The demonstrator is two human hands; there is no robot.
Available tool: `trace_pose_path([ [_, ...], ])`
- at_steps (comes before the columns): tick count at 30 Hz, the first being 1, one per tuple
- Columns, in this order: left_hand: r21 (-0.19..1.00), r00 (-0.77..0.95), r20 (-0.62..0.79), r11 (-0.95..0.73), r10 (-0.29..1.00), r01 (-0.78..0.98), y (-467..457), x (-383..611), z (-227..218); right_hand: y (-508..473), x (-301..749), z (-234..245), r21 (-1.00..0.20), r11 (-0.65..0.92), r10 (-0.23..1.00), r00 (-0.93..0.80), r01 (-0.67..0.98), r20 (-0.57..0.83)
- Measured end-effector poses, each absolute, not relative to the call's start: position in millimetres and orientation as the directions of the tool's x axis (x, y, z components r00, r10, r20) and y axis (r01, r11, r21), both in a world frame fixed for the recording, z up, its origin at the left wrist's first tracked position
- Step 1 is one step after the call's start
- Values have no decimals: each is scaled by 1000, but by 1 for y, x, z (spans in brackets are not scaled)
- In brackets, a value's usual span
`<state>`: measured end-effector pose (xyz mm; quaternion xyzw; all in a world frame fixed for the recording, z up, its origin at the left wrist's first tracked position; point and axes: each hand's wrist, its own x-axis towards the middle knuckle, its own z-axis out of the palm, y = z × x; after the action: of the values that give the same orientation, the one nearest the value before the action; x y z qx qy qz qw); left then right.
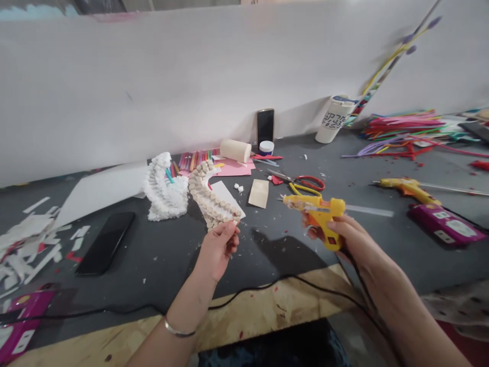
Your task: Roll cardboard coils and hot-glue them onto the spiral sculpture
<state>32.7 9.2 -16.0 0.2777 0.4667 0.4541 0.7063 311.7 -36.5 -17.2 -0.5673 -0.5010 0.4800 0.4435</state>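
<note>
My left hand [223, 239] pinches the lower right edge of a curved craft piece [208, 196], a white shape covered with rows of beige bits. In my right hand [349, 234] is a yellow hot glue gun [324, 214]. Its nozzle points left, and a clear glue stick [370, 210] sticks out of the back. A similar curved shape [164, 191], covered in white crumpled bits, is left of the beige one. Between my hands, farther back, lies a small tan card [259, 193], with small white lumps [239, 188] beside it.
Red-handled scissors [309, 182] lie beyond the glue gun. A second glue gun [408, 188] and a purple power strip [446, 224] are at right. White scraps [26, 255] and a black phone [107, 243] lie left. A black cord [267, 283] crosses the front edge. A tumbler [334, 120] stands behind.
</note>
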Motion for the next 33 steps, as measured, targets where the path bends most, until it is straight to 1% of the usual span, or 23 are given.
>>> trace_pose_path([
  [1,830,148,-398,424,905,-362,9,33,-16,-37,303,-17,-993,-108,994,9,47,-108],
  [2,845,139,-387,411,911,-341,10,33,-16,-38,292,-18,-992,-127,991,-31,-8,-127],
  [4,874,103,-361,375,927,-310,10,33,-16,-36,271,-20,-986,-161,982,-111,-48,-155],
  [5,886,81,-345,353,935,-300,10,33,-17,-36,262,-22,-986,-160,977,-146,-42,-152],
  [8,912,31,-300,297,953,-283,10,32,-18,-36,246,-26,-997,-81,978,-191,17,-82],
  [11,923,26,-287,284,957,-259,10,33,-21,-40,241,-27,-996,-4,975,-220,89,-23],
  [14,925,33,-287,286,957,-250,9,35,-21,-43,237,-23,-984,38,967,-255,174,-7],
  [17,922,44,-286,288,957,-257,9,37,-20,-42,234,-18,-973,10,970,-240,229,-46],
  [20,919,58,-293,298,954,-258,8,37,-19,-41,234,-18,-973,-10,971,-230,230,-64],
  [23,918,73,-297,306,952,-251,7,37,-20,-41,236,-25,-970,10,972,-231,245,-48],
  [29,916,82,-297,308,951,-257,7,36,-21,-43,238,-37,-941,76,983,-185,329,14],
  [33,916,89,-297,310,951,-256,8,36,-20,-44,236,-34,-930,69,987,-159,361,12],
])
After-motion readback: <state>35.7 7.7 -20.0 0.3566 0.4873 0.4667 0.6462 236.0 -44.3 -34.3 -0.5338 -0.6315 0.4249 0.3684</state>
